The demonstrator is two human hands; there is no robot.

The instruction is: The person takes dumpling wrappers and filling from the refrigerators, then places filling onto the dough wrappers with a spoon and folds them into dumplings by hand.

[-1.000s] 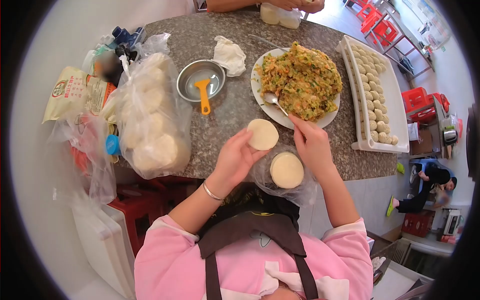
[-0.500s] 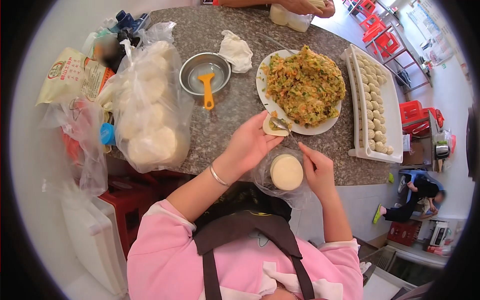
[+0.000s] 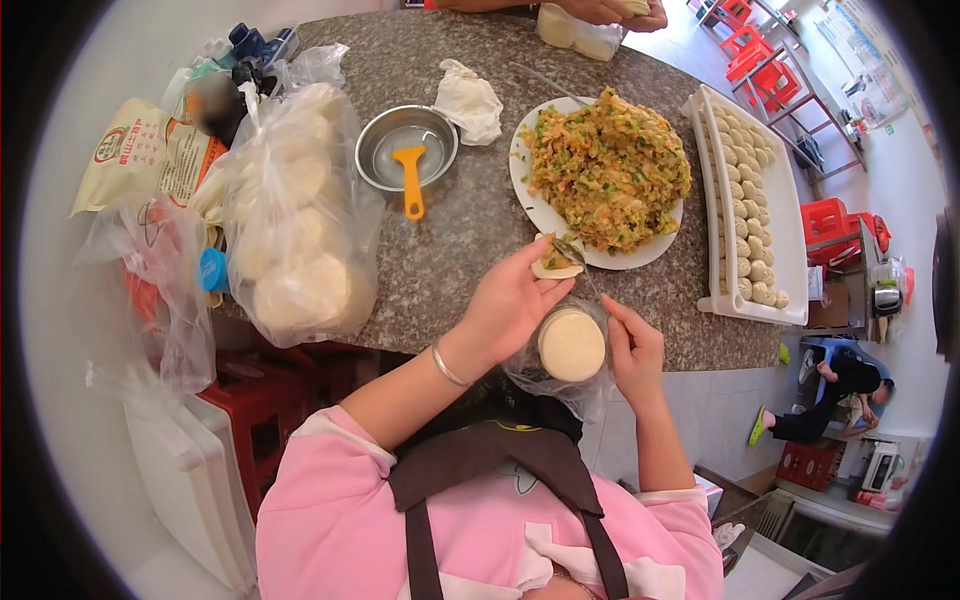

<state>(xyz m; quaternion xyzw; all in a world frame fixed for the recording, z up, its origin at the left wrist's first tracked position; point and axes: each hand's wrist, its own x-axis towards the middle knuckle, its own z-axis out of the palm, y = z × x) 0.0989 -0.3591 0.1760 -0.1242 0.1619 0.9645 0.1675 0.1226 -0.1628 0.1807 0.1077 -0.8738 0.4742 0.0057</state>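
Note:
A dough wrapper (image 3: 556, 269) with some filling on it lies in my left hand (image 3: 510, 305), its fingers curled around the wrapper. My right hand (image 3: 635, 345) grips the thin handle of a metal spoon (image 3: 571, 252), whose bowl presses on the filling in the wrapper. Just beyond both hands is a white plate (image 3: 530, 193) heaped with chopped vegetable filling (image 3: 612, 170). Between my wrists stands a stack of round wrappers (image 3: 571, 345) in a clear plastic bag.
To the right, a white tray (image 3: 784, 228) holds rows of folded buns (image 3: 745, 210). A metal bowl (image 3: 380, 150) with an orange scraper (image 3: 411, 180), a crumpled tissue (image 3: 469, 101) and a big bag of wrappers (image 3: 300, 210) are on the left. Another person's hands (image 3: 625, 12) work across the table.
The wrapper in my left hand is now more cupped, with more filling showing on it. The spoon has shifted slightly with my right hand. Across the table, the other person's hands have moved a little.

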